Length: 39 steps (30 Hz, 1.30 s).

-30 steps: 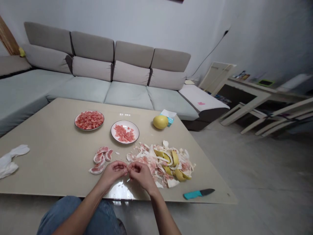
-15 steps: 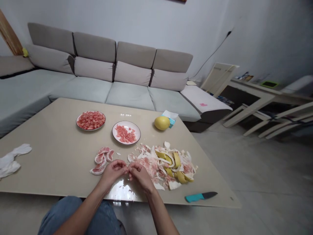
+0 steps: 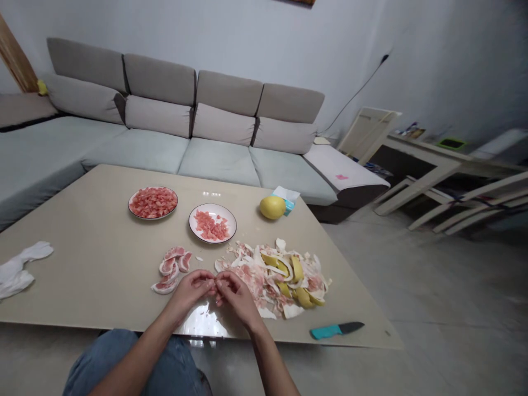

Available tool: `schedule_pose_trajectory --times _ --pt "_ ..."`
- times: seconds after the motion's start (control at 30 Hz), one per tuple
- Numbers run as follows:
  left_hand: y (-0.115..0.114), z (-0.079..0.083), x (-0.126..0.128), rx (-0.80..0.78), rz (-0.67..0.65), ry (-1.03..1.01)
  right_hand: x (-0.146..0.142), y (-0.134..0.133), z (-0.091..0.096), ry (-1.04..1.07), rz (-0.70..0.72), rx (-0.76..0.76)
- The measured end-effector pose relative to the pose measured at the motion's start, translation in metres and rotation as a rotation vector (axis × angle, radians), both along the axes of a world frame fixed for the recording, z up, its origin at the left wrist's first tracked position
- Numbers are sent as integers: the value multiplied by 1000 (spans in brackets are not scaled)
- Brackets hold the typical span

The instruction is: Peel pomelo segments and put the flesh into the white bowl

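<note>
My left hand (image 3: 194,290) and my right hand (image 3: 234,292) meet fingertip to fingertip above the table's near edge. Both are closed in a pinch on a small piece of pomelo, mostly hidden by the fingers. Just left of them lie several pomelo segments (image 3: 168,268) with pink flesh and white membrane. Peeled pink pulp (image 3: 211,226) lies on a white dark-rimmed plate (image 3: 228,216) beyond my hands. A second plate farther left is heaped with more pulp (image 3: 152,202). Right of my hands spreads a pile of yellow rind, white pith and membranes (image 3: 284,278).
A knife (image 3: 337,330) with a turquoise handle lies near the front right edge. A whole yellow pomelo (image 3: 272,207) sits by a tissue pack (image 3: 289,201) at the far right. Crumpled white tissue (image 3: 20,269) lies at left. Behind the table (image 3: 103,247) stands a grey sofa (image 3: 223,154).
My hands stay together in nearly the same place, with only slight finger movement. The view has shifted very slightly; the plates, segments and peel pile have not been moved.
</note>
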State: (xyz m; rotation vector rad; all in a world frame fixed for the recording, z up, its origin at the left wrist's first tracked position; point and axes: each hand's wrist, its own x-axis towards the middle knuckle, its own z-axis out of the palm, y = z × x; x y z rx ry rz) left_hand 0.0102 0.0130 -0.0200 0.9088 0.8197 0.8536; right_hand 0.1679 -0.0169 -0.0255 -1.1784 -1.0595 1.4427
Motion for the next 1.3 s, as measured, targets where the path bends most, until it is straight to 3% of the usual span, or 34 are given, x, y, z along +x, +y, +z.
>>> schedule_pose_trajectory --times 0.3,0.5,0.63,0.9,1.3 --pt "0 2 2 24 75 25 -6 3 2 100 -14 -62" --pt "3 -7 -3 -145 144 -110 0 4 1 217 -80 -90" --pt "3 -7 -3 -217 103 -145 3 5 5 251 -34 -126" --pt "-1 3 2 -13 -30 54 -4 6 8 176 1 -76" --pt "1 6 -1 138 7 280 -3 0 14 -105 3 34"
